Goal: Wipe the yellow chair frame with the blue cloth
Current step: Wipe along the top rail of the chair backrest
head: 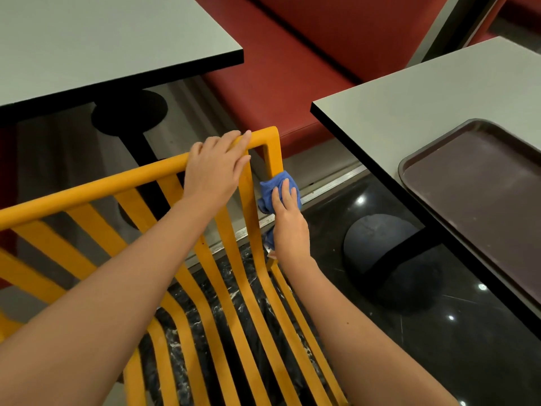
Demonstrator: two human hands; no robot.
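Note:
The yellow chair frame (96,183) fills the lower middle, its slatted back running from a rounded top rail down toward me. My left hand (215,168) lies over the top rail near its right corner, fingers wrapped on the rail. My right hand (288,224) presses the bunched blue cloth (270,190) against the right side post of the chair, just below the top corner. Part of the cloth is hidden under my fingers and palm.
A grey table (87,48) with a black pedestal stands beyond the chair at left. A second grey table (409,106) at right carries a dark brown tray (480,183). A red bench seat (292,68) runs behind. Glossy black floor lies below.

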